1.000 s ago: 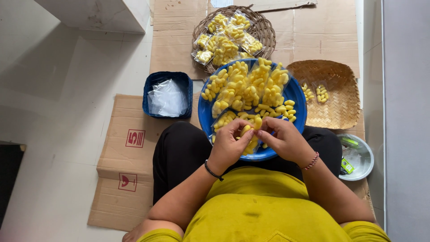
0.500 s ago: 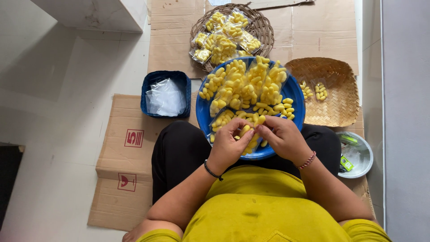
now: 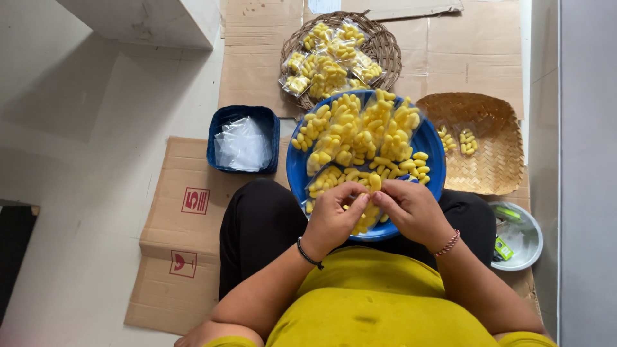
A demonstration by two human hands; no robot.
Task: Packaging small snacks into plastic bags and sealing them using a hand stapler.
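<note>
A round blue tray [image 3: 429, 142] rests on my lap, heaped with yellow finger-shaped snacks [image 3: 360, 132], some loose and some in clear packets. My left hand [image 3: 334, 215] and my right hand [image 3: 411, 209] meet over the tray's near edge. Both pinch a small clear packet of the yellow snacks [image 3: 367, 215] between their fingertips. A black band is on my left wrist, a beaded bracelet on my right.
A round wicker basket [image 3: 382, 46] of filled packets stands beyond the tray. A blue tub of empty clear bags [image 3: 243, 142] sits to the left. A flat woven tray [image 3: 488, 144] with two packets lies right, a white bowl [image 3: 522, 238] beside my knee. Cardboard sheets [image 3: 180, 218] cover the floor.
My hands stay at the tray's near edge, fingers shifting slightly on the packet. The view has drifted a little; nothing else moved.
</note>
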